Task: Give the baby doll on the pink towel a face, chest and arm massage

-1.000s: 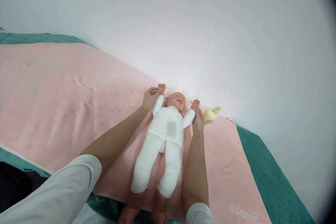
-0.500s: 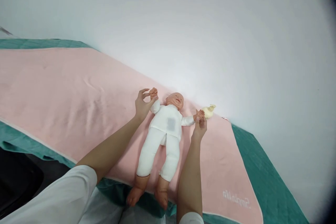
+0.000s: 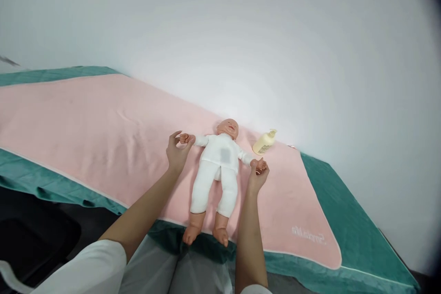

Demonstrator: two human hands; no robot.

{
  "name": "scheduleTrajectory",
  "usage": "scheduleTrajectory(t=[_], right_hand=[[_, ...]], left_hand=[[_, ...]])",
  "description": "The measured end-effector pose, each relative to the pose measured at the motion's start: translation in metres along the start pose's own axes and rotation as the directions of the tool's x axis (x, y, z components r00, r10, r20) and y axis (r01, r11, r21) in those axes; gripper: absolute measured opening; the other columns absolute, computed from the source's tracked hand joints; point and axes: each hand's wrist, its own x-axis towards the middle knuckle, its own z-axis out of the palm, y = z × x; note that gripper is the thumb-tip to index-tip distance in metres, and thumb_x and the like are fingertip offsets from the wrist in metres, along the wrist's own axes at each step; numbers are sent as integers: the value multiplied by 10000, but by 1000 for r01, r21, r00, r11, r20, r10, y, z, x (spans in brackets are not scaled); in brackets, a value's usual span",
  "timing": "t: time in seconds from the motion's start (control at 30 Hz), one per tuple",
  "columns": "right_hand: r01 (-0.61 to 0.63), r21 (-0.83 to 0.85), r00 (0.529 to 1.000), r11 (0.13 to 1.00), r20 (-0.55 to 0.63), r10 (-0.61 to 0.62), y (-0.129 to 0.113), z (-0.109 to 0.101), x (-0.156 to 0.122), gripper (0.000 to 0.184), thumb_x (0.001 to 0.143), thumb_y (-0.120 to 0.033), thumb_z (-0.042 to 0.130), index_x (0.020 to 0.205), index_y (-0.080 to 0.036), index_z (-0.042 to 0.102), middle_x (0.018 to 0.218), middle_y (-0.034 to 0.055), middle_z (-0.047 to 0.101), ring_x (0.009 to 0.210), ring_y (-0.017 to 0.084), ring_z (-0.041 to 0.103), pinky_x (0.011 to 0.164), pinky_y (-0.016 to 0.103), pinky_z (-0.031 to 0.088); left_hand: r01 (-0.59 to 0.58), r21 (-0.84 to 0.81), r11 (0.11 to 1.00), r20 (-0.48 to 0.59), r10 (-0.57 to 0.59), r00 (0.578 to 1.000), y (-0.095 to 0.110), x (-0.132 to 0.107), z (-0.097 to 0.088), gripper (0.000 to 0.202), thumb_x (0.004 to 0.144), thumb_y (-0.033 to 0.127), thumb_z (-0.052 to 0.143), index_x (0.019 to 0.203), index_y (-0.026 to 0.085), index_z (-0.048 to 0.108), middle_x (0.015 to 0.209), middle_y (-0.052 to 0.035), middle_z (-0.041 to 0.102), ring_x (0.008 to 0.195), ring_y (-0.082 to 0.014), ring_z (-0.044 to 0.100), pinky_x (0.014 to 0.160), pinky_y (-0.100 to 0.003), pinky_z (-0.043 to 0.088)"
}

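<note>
A baby doll [image 3: 215,151] with a white cloth body lies on its back on the pink blanket [image 3: 289,193], its feet over the near edge. A grey patch marks its chest. My left hand [image 3: 178,151] grips the doll's hand at the left, thumb and fingers around it. At the right, my right hand [image 3: 258,177] pinches the doll's other hand. Both doll arms stretch out sideways. A pale yellow pump bottle [image 3: 264,143] stands just beyond my right hand, apart from it.
Green quilted cloth [image 3: 351,206] lies under the blanket and shows along its edges. A white wall [image 3: 220,32] rises right behind the blanket. Something dark [image 3: 34,225], perhaps a chair, is at the lower left.
My left hand has brought the doll's arm outward and down, from bent up to straight sideways. My right hand and the doll's other hand are a little lower, clear of the bottle.
</note>
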Motion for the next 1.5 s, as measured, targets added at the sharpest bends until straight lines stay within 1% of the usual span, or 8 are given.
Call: scheduleTrajectory(t=[0.17,0.27,0.5,0.73,0.97,1.17,1.3,1.5], right_hand=[[-105,100,994,989,30,102,12,-9,-6,725,688,-453,718,1281,-158,423,1213,122,560,817,146,627,652,267,545],[-111,130,993,985,59,104,15,-10,-4,627,760,-552,618,1219,-165,437,1102,89,589,622,96,587,530,247,511],[-94,140,995,986,33,90,15,-8,0,517,830,-677,475,974,-180,469,774,-22,569,493,71,519,469,219,452],[-86,80,996,993,1,86,9,-10,-5,414,896,-612,433,875,-199,449,663,-57,535,432,61,448,453,211,390],[-106,61,994,992,-9,107,9,-9,-6,394,933,-558,376,997,-180,465,762,-21,565,450,68,481,457,220,426],[-32,96,999,995,16,31,10,-9,-8,525,934,-499,362,1385,-231,351,1139,76,586,525,44,555,492,203,483],[-6,80,1000,997,16,4,10,-9,-10,517,919,-504,380,1290,-167,507,1191,113,581,491,29,525,477,208,471],[-20,120,999,993,51,14,11,-11,-9,531,900,-543,418,1274,-175,503,1080,79,599,504,36,516,477,197,456]], left_hand=[[47,-58,997,-1,-47,999,-8,-1,-6,477,712,332,769,1152,225,617,1065,-63,668,954,-185,626,859,-319,492],[82,-115,990,-18,-84,996,-11,0,-7,445,721,323,772,1127,201,636,1044,-73,667,943,-173,622,844,-299,506],[114,-246,963,43,-107,993,-16,2,-5,504,750,377,747,1205,231,586,1064,-65,609,621,-67,581,481,-172,480],[95,-392,915,55,-80,995,-17,3,-4,332,795,447,689,987,196,586,916,-30,601,552,-71,601,514,-214,550],[108,-478,872,43,-99,994,-20,4,-3,389,829,544,625,894,168,548,930,-61,601,668,-105,645,600,-259,591],[117,-491,863,44,-110,993,-22,6,-3,407,875,566,550,1024,187,549,988,-68,590,628,-97,647,580,-261,587],[110,-466,878,59,-93,994,-25,7,-3,394,890,544,537,1079,199,558,1037,-76,596,604,-87,641,568,-254,583],[135,-459,878,68,-117,991,-25,8,-4,368,885,519,556,1024,178,574,1090,-102,627,572,-75,633,533,-233,560]])
